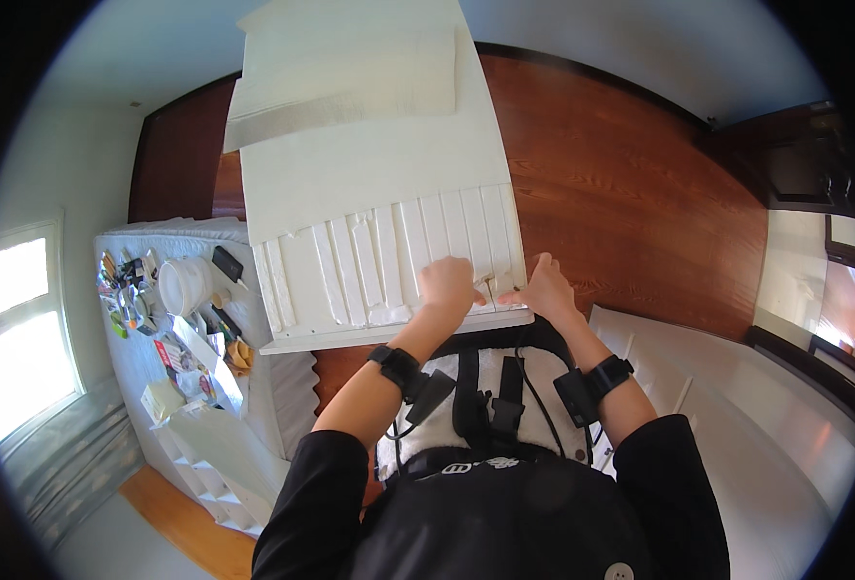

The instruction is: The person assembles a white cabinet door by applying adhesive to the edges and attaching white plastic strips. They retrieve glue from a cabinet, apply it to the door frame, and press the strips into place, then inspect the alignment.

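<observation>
A long white board (369, 179) stretches away in front of me, with a row of narrow white strips (360, 266) lying side by side near its close edge. At the right end of that row my left hand (450, 282) rests over the strips, its fingers curled in. A small dark bit shows beside its thumb, too small to name. Just to the right, at the board's corner, my right hand (546, 287) has its thumb stretched left toward the left hand and its fingers raised apart from it. I see nothing plainly held there.
A cream sheet (350, 77) covers the board's far end. To the left, a white-covered table (263, 387) bears a white bucket (185, 285), a dark phone-like slab (227, 263) and several tools. Brown wooden floor (631, 184) lies right of the board; a pale surface (737, 406) stands nearer.
</observation>
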Demonstrator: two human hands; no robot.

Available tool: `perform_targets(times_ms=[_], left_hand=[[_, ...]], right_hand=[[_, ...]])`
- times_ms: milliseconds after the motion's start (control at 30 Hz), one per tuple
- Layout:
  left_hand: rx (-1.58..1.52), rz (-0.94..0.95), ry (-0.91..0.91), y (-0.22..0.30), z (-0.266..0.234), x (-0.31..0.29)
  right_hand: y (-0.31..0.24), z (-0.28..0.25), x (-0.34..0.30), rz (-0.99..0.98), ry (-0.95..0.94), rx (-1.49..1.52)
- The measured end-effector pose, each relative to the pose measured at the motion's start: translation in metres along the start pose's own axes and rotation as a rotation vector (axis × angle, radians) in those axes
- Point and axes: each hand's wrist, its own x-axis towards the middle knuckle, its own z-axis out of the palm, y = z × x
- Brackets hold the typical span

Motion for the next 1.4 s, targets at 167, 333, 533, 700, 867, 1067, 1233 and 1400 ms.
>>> perform_targets(times_ms=[167,333,533,700,867,1067,1233,1400], left_hand=[[0.057,0.048,0.011,0.005,-0.004,0.001],[0.040,0.059,0.031,0.004,0.000,-0.009],[0.006,0.073,0.062,0.009,0.011,-0.020],[0.018,0.120,0.105,0.014,0.016,-0.023],[-0.051,0.117,0.133,0.008,0.019,-0.021],[-0.130,0.101,0.167,0.004,0.025,-0.020],[-0.418,0.170,0.066,-0.017,0.022,-0.025],[-0.941,0.037,0.073,-0.051,0.002,-0.052]], right_hand=[[-0.010,0.002,-0.008,-0.081,0.153,-0.088],[-0.011,0.003,-0.021,-0.439,0.524,-0.181],[-0.024,0.007,-0.024,-0.692,0.465,-0.299],[-0.030,0.025,-0.023,-0.712,0.297,-0.409],[-0.027,0.026,-0.027,-0.756,0.337,-0.378],[-0.041,0.021,-0.040,-0.626,0.255,-0.451],[-0.051,0.030,-0.042,-0.509,0.328,-0.557],[-0.052,0.046,-0.041,-0.413,0.375,-0.609]])
